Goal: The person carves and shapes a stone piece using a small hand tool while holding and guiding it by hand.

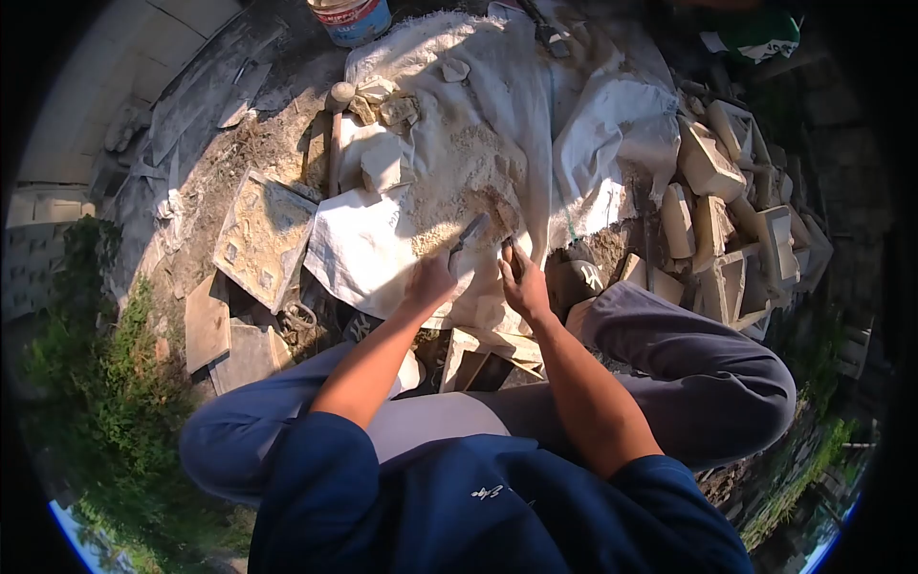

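My left hand (432, 280) is closed around a flat grey blade-like tool (469, 231), its tip pointing up and right. Close beside it, my right hand (523, 284) grips the dark handle of what looks like a small trowel (503, 218). The trowel's brownish, dusty end rests at the pale crumbly powder (449, 206). This powder is heaped on a white woven sack (349, 253) spread in front of me. The two tool ends are near each other; I cannot tell if they touch.
Pale broken blocks (710, 163) are piled at the right. Left lie a rough-faced slab (263, 239), a stick with a round head (336, 143) and stone chunks (385, 165). A labelled bucket (352, 21) stands at the back. An open box-like piece (466, 352) sits between my legs.
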Motion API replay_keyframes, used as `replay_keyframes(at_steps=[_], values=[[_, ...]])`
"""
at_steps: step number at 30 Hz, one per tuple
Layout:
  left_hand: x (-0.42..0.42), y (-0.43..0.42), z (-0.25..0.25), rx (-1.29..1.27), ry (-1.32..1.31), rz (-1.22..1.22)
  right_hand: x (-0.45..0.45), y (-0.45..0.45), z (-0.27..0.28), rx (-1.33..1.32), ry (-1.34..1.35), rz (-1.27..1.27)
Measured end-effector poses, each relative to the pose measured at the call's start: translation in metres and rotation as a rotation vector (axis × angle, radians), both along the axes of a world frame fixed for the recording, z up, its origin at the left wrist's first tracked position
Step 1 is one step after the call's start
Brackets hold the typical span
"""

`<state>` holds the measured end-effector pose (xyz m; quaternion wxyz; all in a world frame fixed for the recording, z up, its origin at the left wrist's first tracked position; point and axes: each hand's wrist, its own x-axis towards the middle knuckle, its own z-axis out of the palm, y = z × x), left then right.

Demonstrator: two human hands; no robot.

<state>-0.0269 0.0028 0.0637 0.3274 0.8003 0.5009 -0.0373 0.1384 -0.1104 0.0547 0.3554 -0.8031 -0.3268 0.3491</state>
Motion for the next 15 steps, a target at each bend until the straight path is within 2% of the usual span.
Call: replay_keyframes(at_steps=[1,2,6,9,11,13,15], values=[[-0.004,-0.003,0.003,-0.02,0.055,-0.045,0.0,-0.001,-0.004,0.005,0.001,0.005],[-0.014,-0.011,-0.045,0.069,-0.021,0.0,0.001,-0.002,-0.007,0.012,-0.006,0.014],[0.003,0.009,-0.006,-0.013,-0.017,-0.002,0.005,-0.002,-0.004,0.012,-0.037,0.021],[0.012,0.009,-0.006,0.076,-0.135,0.068,0.0,-0.002,-0.008,0.004,-0.03,0.003],[0.009,0.004,-0.002,0.027,-0.104,0.068,0.003,0.0,-0.012,-0.019,0.049,0.011],[0.002,-0.005,-0.012,-0.121,0.04,0.067,0.004,-0.001,-0.014,0.012,0.026,0.028],[0.006,0.003,-0.012,-0.13,-0.02,0.066,0.007,0.0,-0.009,0.03,-0.062,0.041]])
